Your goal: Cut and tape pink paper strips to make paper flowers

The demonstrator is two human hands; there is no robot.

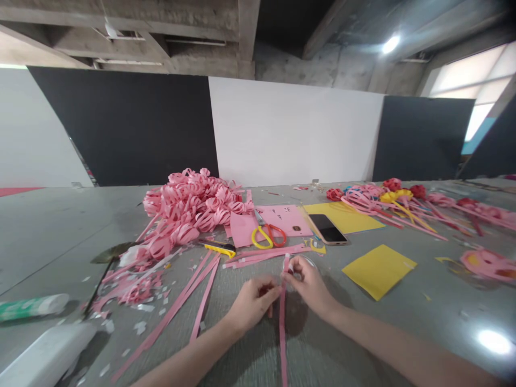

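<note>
A long pink paper strip (282, 333) runs up from the bottom edge of the view between my hands. Its upper end carries a small whitish patch. My right hand (309, 282) pinches the strip near that end. Just below, my left hand (255, 302) has its thumb and fingertips closed at the strip's left edge. Partly covered by my right hand is a round, clear-rimmed object (309, 262), whose kind I cannot make out. More pink strips (266, 255) lie beyond my hands, with scissors (269, 236) with yellow and red handles behind them.
Left of centre is a heap of looped pink paper (193, 207), with a yellow utility knife (220, 248) nearby. A phone (328, 229) and a yellow paper sheet (379, 271) lie to the right. A green-and-white tube (34, 307) and a white box (50, 355) sit at left.
</note>
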